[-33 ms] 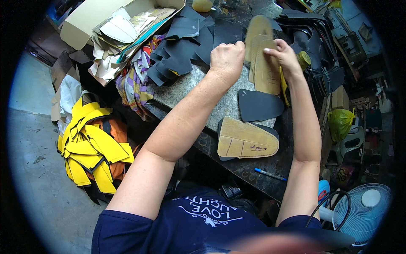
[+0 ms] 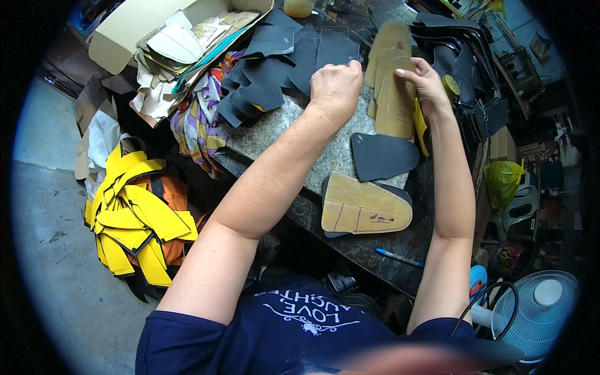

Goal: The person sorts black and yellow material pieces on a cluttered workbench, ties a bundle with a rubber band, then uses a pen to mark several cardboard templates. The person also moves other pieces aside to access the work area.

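My right hand (image 2: 430, 89) grips several long tan pattern pieces (image 2: 394, 112) by their right edge, thumb on top. They are fanned out, with rounded far ends. My left hand (image 2: 336, 90) is closed in a fist just left of them, over the worktop; whatever it holds, if anything, is hidden. Below the pieces lies a black rounded panel (image 2: 384, 155). Closer to me, a tan template (image 2: 365, 205) with a stitched-looking border and pen marks rests on another black piece.
Black cut sheets (image 2: 265, 81) are piled on the left of the table, beside a box of templates (image 2: 119, 37). A blue pen (image 2: 400, 257) lies near the front edge. Yellow strips (image 2: 137, 219) heap at the lower left; a fan (image 2: 537, 312) stands at the lower right.
My right hand has shifted slightly to the right, and the far ends of the tan pieces have swung right with it. My left hand has barely moved.
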The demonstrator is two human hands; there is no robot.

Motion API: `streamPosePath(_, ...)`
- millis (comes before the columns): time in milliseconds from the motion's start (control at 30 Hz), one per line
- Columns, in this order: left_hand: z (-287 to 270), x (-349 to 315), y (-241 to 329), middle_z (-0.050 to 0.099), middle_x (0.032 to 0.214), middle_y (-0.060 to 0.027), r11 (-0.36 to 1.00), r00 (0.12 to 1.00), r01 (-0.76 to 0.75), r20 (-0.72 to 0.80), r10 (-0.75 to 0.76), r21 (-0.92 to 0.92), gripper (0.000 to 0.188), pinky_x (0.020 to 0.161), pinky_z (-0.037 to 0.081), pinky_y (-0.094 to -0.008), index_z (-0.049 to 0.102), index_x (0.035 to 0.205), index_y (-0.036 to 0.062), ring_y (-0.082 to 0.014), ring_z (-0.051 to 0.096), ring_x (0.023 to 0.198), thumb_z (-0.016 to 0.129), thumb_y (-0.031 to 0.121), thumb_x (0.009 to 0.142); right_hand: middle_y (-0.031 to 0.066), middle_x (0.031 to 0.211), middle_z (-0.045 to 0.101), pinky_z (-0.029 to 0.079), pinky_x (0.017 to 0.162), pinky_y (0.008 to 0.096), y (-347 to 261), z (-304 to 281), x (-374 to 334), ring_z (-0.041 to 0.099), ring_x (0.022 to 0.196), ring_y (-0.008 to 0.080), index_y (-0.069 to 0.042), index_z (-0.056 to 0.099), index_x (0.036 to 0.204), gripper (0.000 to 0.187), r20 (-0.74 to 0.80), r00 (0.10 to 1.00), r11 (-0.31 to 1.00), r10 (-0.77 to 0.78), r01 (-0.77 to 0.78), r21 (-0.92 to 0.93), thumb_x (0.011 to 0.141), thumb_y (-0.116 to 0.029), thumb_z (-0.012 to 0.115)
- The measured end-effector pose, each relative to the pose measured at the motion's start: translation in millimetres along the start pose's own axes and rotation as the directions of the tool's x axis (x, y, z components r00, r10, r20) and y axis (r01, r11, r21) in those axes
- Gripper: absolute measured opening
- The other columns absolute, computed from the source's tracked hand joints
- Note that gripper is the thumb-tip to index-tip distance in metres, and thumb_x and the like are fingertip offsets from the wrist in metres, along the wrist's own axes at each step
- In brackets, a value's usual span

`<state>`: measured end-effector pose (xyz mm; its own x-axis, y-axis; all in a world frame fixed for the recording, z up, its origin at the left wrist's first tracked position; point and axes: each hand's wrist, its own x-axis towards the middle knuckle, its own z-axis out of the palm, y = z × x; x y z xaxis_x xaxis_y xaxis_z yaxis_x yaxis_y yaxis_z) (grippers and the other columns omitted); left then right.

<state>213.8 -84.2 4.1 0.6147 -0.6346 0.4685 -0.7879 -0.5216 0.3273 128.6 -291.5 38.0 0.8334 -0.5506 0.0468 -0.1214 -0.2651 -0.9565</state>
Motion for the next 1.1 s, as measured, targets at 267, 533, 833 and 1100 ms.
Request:
streamPosePath(267,-5,-3,3,0.069,0.078,-0.0097,0.997,0.998,-0.056,-0.021,0.057,0.053,0.008,0.064,0.056,-0.0368,0.068,0.082,0.0094,-0.0278,0.066,0.081,0.062,0.008,0.076,0.0034,0.111,0.068,0.052,0.088,0.0322,-12,-21,-1,0.064,0.103,0.0169,-0.009,0.061,0.118,0.030,-0.088,0.996,0.833,-0.021,0.066,0.549,0.088,-0.009,0.069)
streamPosePath(533,-19,6,6,0.059,0.108,-0.0163,0.985,0.932,-0.038,-0.361,-0.027,-0.170,0.038,0.088,0.049,-0.0406,0.058,0.112,0.0046,-0.0327,0.056,0.100,0.060,0.011,0.075,0.0051,0.115,0.067,0.048,0.097,0.0387,-35,-13,-12,0.062,0.109,0.0198,-0.010,0.061,0.118,0.028,-0.121,0.945,0.766,-0.304,0.318,0.558,0.090,-0.007,0.066)
streamPosePath(833,-6,5,13,0.052,0.117,-0.0349,0.643,0.996,-0.093,-0.070,0.062,-0.760,0.068,0.098,0.044,-0.0494,0.026,0.140,-0.0065,-0.0490,0.053,0.109,0.056,0.008,0.081,0.0061,0.116,0.059,0.044,0.095,0.0281,6,54,-54,0.054,0.109,0.0132,-0.001,0.049,0.125,0.039,0.000,0.939,0.924,-0.344,0.339,0.180,0.087,0.003,0.058)
streamPosePath(1100,-5,-2,15,0.063,0.101,-0.0142,0.885,0.978,-0.208,-0.085,0.190,-0.416,0.033,0.088,0.050,-0.0422,0.058,0.113,0.0036,-0.0319,0.059,0.103,0.061,0.011,0.082,0.0091,0.113,0.063,0.052,0.090,0.0337,-49,-17,-23,0.062,0.101,0.0189,-0.003,0.053,0.121,0.030,-0.535,0.795,0.808,-0.286,0.500,0.312,0.091,-0.001,0.057)
